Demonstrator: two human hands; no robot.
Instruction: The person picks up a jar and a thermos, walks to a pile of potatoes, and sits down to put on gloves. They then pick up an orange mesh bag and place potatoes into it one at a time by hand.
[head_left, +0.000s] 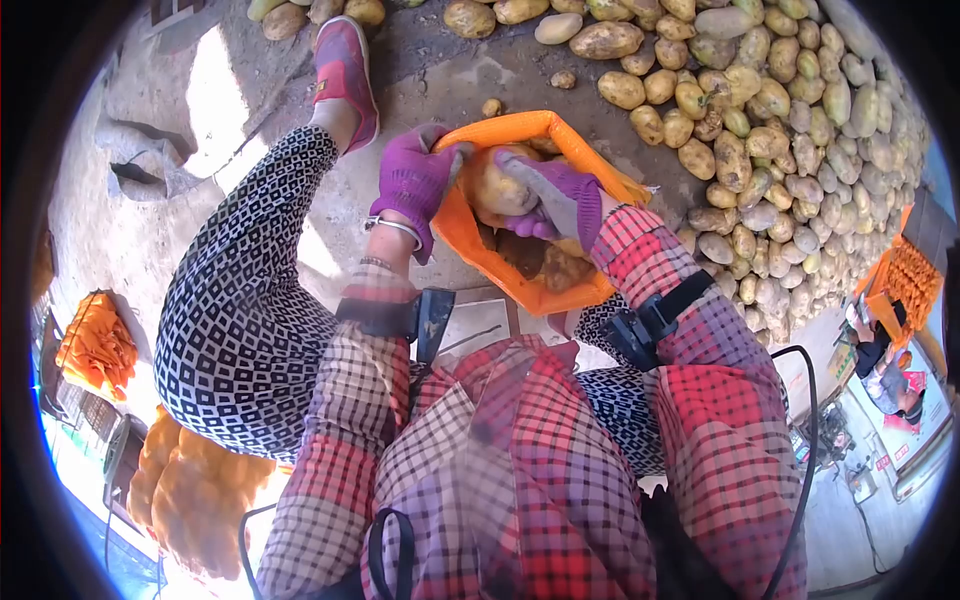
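An orange mesh sack (462,232) stands between my legs with its mouth spread and its rim folded outward. My left hand (412,178), in a purple knit glove with a grey palm, is closed on the sack's left rim. In the sack's mouth my right hand (568,198), gloved the same way, has its fingers wrapped around a large potato (492,190). Below that hand, more potatoes (562,268) lie inside the sack, partly hidden by the rim and my fingers.
A big heap of potatoes (770,140) covers the floor on the right and far side. A small potato (491,107) lies just beyond the sack. Folded orange sacks (97,345) and filled sacks (195,490) are at left. Another person (888,385) is at far right.
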